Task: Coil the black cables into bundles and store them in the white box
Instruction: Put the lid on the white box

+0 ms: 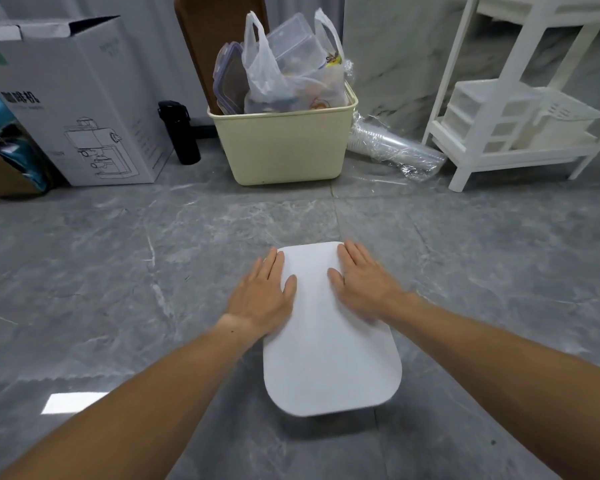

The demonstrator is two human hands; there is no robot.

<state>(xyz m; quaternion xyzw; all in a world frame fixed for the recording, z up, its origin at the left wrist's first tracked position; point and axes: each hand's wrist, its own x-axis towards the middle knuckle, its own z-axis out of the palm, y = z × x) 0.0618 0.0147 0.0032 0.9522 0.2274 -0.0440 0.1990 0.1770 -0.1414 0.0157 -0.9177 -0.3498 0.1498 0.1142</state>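
Both hands flat, fingers straight: left hand (262, 295) and right hand (362, 284) press white box (329, 358) on grey marble floor (118, 271); cream bin (284, 143) beyond.

The white box (329, 344) is plain, unmarked white on top. The floor (118, 271) is grey, veined with paler marbled streaks. Toward the floor's far edge stand a pale yellow bin (284, 147), a black bottle (181, 133), a white shelf unit (513, 98), and a white carton (94, 109) printed with a grey line drawing and dark lettering.
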